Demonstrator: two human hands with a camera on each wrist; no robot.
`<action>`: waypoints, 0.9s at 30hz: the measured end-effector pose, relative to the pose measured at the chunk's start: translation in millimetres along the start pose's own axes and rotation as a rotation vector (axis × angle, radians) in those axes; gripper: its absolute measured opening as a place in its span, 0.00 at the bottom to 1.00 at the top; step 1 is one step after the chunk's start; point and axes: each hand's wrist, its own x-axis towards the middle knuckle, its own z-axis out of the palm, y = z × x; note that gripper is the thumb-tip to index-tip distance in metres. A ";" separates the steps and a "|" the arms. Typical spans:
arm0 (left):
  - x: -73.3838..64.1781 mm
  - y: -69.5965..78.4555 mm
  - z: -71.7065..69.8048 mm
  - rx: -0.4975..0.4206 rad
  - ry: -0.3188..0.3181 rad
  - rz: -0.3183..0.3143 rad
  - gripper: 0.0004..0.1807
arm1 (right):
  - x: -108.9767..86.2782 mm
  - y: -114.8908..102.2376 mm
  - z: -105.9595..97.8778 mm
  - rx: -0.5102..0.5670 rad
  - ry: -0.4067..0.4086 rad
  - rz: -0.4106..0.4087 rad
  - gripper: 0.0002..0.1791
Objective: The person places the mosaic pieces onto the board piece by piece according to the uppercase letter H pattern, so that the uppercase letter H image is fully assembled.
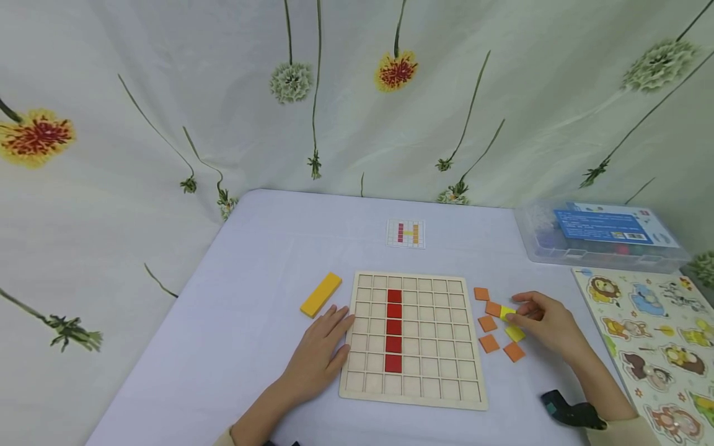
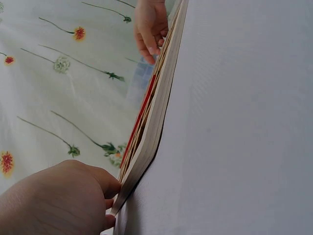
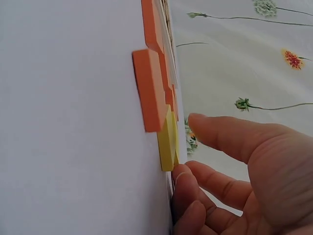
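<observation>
A pale wooden grid board point(image 1: 437, 347) lies on the table, with a column of several red square tiles point(image 1: 393, 327) set in its cells. My left hand point(image 1: 317, 350) rests along the board's left edge; in the left wrist view its fingertips are at the rim point(image 2: 146, 152). To the right of the board, my right hand point(image 1: 549, 322) reaches over a yellow tile point(image 1: 506, 312), thumb tip overlapping it and thumb and forefinger apart. A second yellow tile point(image 1: 515, 333) lies just below. Several loose orange tiles point(image 1: 489, 343) are scattered around; one orange tile point(image 3: 149, 90) appears close in the right wrist view.
A yellow-orange bar point(image 1: 321, 295) lies left of the board. Behind the board is a small pattern card point(image 1: 406, 233). At right stand a clear plastic case point(image 1: 602, 238) and an animal picture board point(image 1: 641, 334). A flowered cloth point(image 1: 357, 111) hangs behind the table.
</observation>
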 end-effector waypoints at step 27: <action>-0.5 -1.5 1.8 0.000 0.003 -0.002 0.27 | 3.4 2.2 7.2 -0.047 0.017 -0.012 0.20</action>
